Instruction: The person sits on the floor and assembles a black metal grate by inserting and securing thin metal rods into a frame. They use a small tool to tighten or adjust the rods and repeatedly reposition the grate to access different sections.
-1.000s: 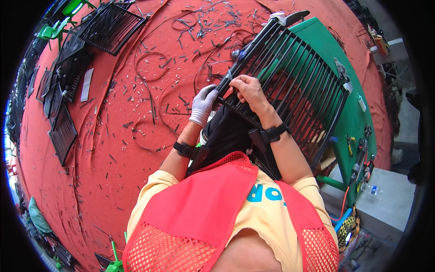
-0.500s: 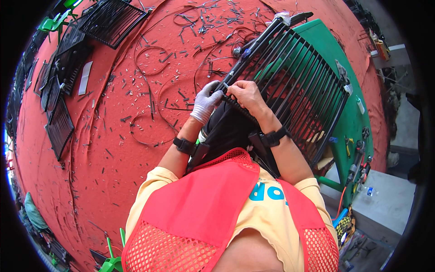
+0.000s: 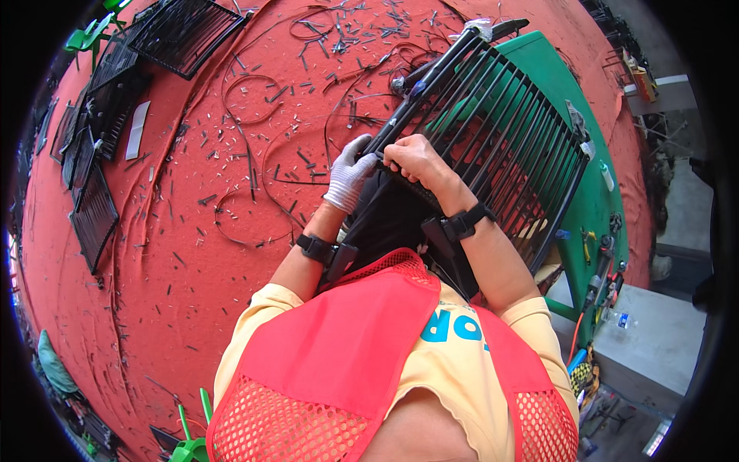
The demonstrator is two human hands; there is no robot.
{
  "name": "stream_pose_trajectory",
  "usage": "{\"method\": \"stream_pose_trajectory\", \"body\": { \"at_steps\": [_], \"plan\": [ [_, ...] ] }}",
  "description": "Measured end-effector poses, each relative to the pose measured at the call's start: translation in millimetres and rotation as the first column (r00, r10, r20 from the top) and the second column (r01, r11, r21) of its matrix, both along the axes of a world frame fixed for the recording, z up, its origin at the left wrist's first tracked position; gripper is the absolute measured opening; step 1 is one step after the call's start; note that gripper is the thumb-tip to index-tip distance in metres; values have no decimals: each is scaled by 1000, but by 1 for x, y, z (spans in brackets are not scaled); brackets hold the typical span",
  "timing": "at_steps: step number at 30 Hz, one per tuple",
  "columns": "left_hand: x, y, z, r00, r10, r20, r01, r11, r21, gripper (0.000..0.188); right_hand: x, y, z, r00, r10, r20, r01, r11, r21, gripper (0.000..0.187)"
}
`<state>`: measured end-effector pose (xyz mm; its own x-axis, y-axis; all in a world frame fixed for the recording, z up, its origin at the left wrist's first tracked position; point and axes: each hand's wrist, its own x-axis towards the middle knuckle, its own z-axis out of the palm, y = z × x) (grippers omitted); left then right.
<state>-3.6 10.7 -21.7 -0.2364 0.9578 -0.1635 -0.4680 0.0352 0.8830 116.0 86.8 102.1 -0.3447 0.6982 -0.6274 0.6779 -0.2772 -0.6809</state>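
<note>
A black slatted panel leans across my lap and over the green table. My left hand, in a pale knitted glove, is closed around the near left end of the panel's thick rail. Bare and closed, my right hand rests at that same corner, its bent fingers right beside the gloved fingertips. What its fingers pinch, if anything, is hidden from view. A whitish wrap covers the panel's far corner, and grey wrapping hangs at its right corner.
More black slatted panels lie at the left. Dark scraps and thin strips litter the red floor covering. On the green table are a white bottle, yellow-handled pliers and tools. A grey block stands at the right.
My right hand has shifted slightly and its fingers are curled more tightly at the panel's corner. My left hand keeps its hold. The view has moved a little.
</note>
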Motion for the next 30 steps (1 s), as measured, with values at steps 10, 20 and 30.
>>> {"method": "stream_pose_trajectory", "body": {
  "at_steps": [10,20,30],
  "plan": [
    [4,-1,5,998,22,53,-22,1000,4,49,-11,6,6,991,32,132,-31,999,-9,22],
    [9,-3,6,968,82,-239,-83,997,4,42,-14,6,-1,985,23,172,-30,999,41,25],
    [7,-7,20,820,68,-569,-103,994,-29,31,-9,8,-10,988,25,152,-32,999,44,26]
  ]
}}
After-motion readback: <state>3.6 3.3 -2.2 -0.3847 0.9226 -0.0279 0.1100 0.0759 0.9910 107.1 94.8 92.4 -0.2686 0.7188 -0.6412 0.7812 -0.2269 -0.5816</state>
